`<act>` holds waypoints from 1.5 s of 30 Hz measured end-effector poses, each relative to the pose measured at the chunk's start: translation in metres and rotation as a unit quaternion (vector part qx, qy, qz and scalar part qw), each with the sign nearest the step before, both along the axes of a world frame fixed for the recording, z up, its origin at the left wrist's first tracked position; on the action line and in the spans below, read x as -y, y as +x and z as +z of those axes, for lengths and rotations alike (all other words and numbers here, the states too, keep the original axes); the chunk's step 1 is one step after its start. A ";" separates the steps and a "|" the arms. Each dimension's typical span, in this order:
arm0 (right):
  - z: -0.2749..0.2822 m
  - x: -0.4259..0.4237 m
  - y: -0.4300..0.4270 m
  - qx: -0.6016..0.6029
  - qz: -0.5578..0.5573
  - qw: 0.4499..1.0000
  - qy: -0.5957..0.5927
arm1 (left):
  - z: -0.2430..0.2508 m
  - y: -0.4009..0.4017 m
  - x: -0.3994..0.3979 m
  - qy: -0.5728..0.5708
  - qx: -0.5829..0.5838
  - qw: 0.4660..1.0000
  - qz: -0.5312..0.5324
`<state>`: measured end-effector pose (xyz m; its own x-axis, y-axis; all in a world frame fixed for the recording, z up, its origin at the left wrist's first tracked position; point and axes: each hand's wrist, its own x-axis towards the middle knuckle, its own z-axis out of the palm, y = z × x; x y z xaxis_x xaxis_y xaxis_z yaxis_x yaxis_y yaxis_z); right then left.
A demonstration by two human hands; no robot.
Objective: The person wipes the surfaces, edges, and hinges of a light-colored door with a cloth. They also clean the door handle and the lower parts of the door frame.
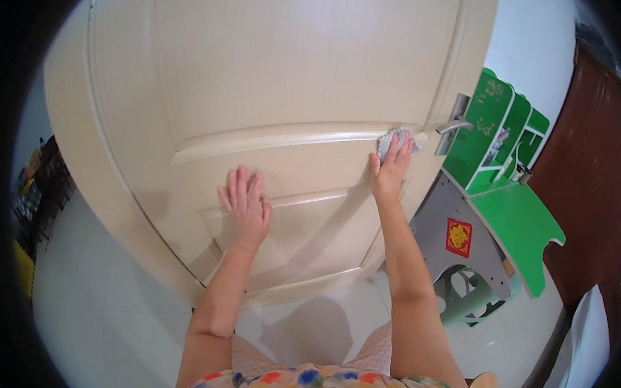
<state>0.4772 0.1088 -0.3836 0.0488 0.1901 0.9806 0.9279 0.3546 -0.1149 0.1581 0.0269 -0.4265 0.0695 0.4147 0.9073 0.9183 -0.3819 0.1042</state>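
Observation:
Before me stands a cream panelled door [304, 70] with raised mouldings. My right hand [392, 168] presses a grey cleaning cloth [386, 144] against the right end of the middle moulding, close to the metal lever handle [454, 125]. Part of the cloth is hidden under the fingers. Lower and to the left, my left hand [246, 207] lies on the door with its fingers apart, holding nothing. A smaller lower panel [309, 230] sits between my forearms.
Beside the door's handle edge is a green desk [520, 216] with shelves [490, 128] holding small items. Under it stands a green plastic stool [461, 297]. Dark brown furniture [593, 178] is at the far right, a cluttered rack [49, 180] at the far left.

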 end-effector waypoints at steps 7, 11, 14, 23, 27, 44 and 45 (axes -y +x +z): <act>-0.036 0.004 -0.027 -0.077 0.021 0.997 -0.017 | -0.013 0.007 -0.025 0.034 -0.019 0.997 0.067; -0.052 0.021 -0.037 0.024 0.070 0.994 -0.087 | -0.014 0.004 -0.028 0.053 -0.030 0.995 0.084; -0.040 0.009 -0.011 0.038 0.059 0.992 -0.101 | -0.013 0.004 -0.029 0.062 -0.033 0.994 0.085; -0.017 -0.018 0.073 -0.139 -0.008 0.989 -0.055 | -0.012 0.003 -0.025 0.065 -0.034 0.992 0.098; -0.077 -0.017 0.078 -0.171 -0.007 0.984 -0.056 | -0.011 0.007 -0.026 0.064 -0.038 0.992 0.103; -0.030 0.010 0.038 -0.186 -0.046 0.982 0.002 | -0.012 0.010 -0.031 0.087 -0.041 0.987 0.130; -0.032 0.010 0.034 -0.187 -0.044 0.981 0.000 | -0.012 0.009 -0.031 0.089 -0.043 0.987 0.130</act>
<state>0.5109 0.0990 -0.4158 0.4210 0.1682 0.8913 0.8482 0.2751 -0.4525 0.1671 0.0580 -0.4386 0.0616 0.2637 0.9626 0.9901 -0.1377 -0.0257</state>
